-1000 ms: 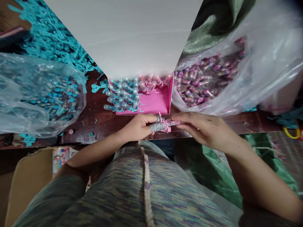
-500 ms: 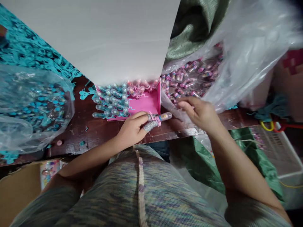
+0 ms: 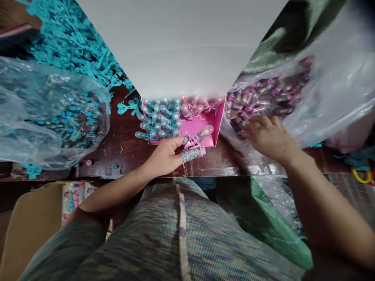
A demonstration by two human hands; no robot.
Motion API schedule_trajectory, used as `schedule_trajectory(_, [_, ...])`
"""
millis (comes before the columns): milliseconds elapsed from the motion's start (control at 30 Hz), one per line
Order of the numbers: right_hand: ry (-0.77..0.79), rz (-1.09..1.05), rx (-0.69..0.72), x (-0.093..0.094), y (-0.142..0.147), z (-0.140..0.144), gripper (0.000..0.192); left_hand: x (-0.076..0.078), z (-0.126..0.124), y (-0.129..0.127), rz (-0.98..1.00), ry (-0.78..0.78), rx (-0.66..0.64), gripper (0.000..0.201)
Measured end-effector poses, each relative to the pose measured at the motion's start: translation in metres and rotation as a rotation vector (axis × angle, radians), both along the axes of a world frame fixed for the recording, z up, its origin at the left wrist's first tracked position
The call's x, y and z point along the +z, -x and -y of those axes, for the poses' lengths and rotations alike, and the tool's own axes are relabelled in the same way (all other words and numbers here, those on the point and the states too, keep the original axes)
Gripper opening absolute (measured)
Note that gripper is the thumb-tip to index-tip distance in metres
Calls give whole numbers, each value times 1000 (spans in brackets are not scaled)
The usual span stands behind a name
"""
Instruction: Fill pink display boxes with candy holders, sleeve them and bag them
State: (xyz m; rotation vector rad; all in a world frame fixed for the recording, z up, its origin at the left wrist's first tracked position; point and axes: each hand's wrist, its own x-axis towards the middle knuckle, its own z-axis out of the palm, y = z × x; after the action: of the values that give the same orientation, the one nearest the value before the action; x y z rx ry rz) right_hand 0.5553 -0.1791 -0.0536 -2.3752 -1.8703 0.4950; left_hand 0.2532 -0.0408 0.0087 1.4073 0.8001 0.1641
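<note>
A small clear tube (image 3: pixel 202 135) with a pink clip is held in the left hand (image 3: pixel 165 157), and the grip is pinched around the tube's near end, with a sparkly cover (image 3: pixel 191 155) worn on one finger. The tube is tilted up and to the right, and its far end is seen over the front edge of the pink box (image 3: pixel 202 125). The box is set on the dark desk (image 3: pixel 129 150), under a big white board (image 3: pixel 181 47). Rows of blue tubes (image 3: pixel 156 119) are packed in the left part of the box, and a few pink tubes (image 3: pixel 195 106) are lined up at the back. The right hand (image 3: pixel 268 136) is laid on the mouth of a clear bag (image 3: pixel 316 89) full of pink tubes, with its fingers spread and nothing seen in its grip. Another clear bag (image 3: pixel 49 113) with blue tubes is kept on the left side of the desk, well apart from the hands. Blue paper scraps (image 3: pixel 73 43) are piled behind it. A green bag (image 3: pixel 266 218) is seen below the desk edge, beside the lap.
</note>
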Motion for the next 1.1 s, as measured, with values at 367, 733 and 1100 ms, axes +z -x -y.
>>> schedule_trajectory(367, [-380,-667,207,92,106,-5,23,11,1,4,107,-37,-121,30])
schedule_trajectory(733, [-116,-1050,-2,70,103,3,37,5,-5,20,106,-903,-328,15])
schedule_trajectory(1100, [-277,-877,18,79,94,-8,39,14,-14,7,79,-919,-280,16])
